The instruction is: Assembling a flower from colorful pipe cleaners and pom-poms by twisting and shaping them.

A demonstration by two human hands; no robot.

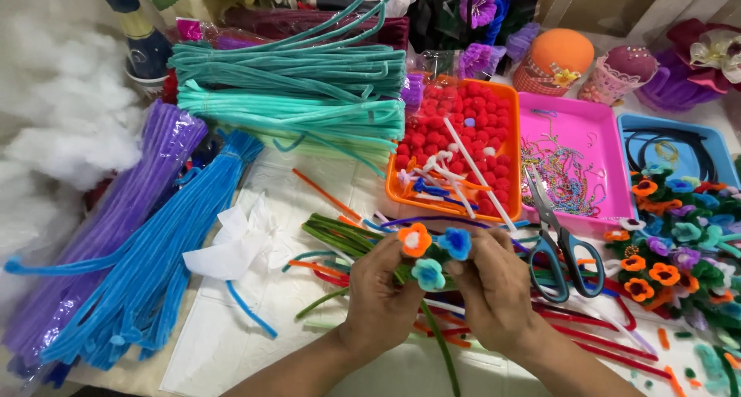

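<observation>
Left hand [384, 285], right hand [490, 285] palms-in, fingers pinched shut round flower bunch [429, 256]

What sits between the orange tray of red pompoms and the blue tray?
In the head view, a pink tray holding thin bead chains lies between the orange tray and blue tray.

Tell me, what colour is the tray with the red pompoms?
Orange tray, seen best in the head view.
</observation>
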